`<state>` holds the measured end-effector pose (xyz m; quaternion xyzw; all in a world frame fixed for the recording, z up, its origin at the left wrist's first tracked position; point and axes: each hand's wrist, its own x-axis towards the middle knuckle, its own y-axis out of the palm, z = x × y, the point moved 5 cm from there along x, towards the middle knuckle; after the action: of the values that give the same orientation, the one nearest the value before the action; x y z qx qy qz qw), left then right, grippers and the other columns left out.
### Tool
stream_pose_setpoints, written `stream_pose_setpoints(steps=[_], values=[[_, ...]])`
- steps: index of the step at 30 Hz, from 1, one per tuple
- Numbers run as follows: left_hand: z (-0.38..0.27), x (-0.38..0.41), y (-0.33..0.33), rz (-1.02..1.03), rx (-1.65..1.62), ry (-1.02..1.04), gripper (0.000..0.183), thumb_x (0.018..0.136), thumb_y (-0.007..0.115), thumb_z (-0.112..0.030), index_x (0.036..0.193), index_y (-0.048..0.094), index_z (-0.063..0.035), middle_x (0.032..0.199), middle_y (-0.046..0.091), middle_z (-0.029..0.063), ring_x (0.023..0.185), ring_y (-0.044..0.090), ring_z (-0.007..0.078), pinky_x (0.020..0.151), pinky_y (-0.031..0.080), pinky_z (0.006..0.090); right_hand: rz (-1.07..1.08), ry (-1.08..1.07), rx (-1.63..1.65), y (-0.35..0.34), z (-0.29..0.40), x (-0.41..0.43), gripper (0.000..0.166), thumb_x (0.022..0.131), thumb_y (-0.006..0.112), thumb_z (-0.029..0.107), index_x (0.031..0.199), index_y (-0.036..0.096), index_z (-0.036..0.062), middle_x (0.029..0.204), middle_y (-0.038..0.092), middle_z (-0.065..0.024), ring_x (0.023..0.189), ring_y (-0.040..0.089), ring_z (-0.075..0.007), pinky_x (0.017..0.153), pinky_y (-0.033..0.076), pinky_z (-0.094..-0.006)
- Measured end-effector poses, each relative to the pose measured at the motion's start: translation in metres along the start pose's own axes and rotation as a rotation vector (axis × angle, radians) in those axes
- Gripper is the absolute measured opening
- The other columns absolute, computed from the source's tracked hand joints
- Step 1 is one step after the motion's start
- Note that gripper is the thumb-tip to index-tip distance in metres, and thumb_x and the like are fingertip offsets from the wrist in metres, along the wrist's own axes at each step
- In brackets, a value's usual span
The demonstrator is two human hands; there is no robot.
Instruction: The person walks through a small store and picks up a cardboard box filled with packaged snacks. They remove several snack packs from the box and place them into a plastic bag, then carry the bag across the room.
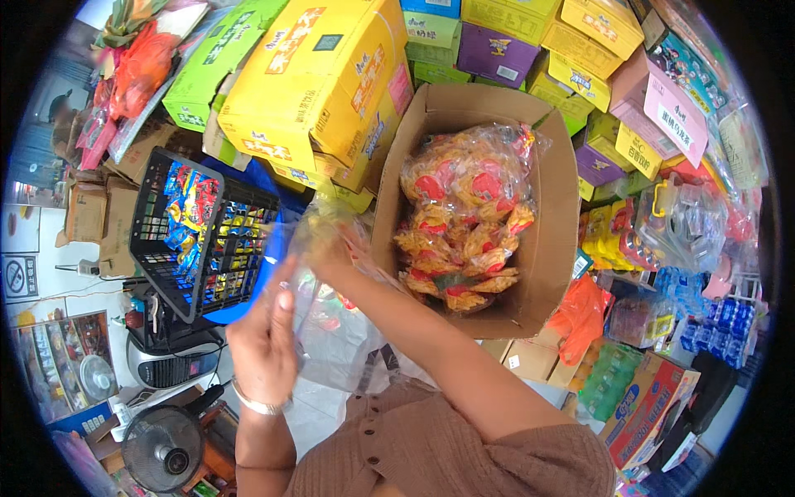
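Observation:
My left hand (266,348), with a pale bracelet at the wrist, is at the edge of a large clear plastic bag (348,354), its thumb raised and its fingers along the film. My right hand (329,255) reaches across to the bag's upper part. It is motion-blurred, with a yellowish blur at the fingertips, so what it holds is unclear. Some red-marked items show through the film. Right of that hand stands an open cardboard box (553,248), holding several clear-wrapped packs of orange-brown snacks (466,199) with red labels.
A black plastic basket (208,242) of small blue, red and yellow packets rests on a blue tub (267,279) at left. Yellow drink cartons (310,81) are stacked ahead. An electric fan (163,448) stands lower left. An orange plastic bag (577,317) and bottled drinks (612,379) are at right.

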<state>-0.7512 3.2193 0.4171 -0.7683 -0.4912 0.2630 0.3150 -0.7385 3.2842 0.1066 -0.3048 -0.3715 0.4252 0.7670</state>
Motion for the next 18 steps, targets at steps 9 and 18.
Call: stream_pose_setpoints(steps=[9,18], values=[[0.091,0.022,-0.031,-0.202,-0.208,-0.166,0.039,0.101,0.05,-0.026,0.122,0.06,0.0047,0.112,0.065,0.0063,0.078,0.053,0.0062,0.071,0.041,0.0206,0.567,0.414,1.559,-0.235,-0.093,-0.009,0.016,0.09,0.06,0.003,0.104,0.066,-0.0013,0.094,0.069,-0.0104,0.076,0.067,-0.0153,0.07,0.056,-0.0288],[0.073,0.027,-0.032,-0.368,-0.347,-0.2,0.05,0.102,0.048,-0.029,0.129,0.048,0.013,0.055,0.029,-0.011,0.045,0.022,-0.0026,0.041,0.012,0.0182,0.503,0.488,0.06,0.041,-0.342,-0.082,0.044,0.079,0.068,0.012,0.12,0.056,0.0003,0.114,0.061,-0.0209,0.106,0.059,-0.0357,0.09,0.047,-0.0433]])
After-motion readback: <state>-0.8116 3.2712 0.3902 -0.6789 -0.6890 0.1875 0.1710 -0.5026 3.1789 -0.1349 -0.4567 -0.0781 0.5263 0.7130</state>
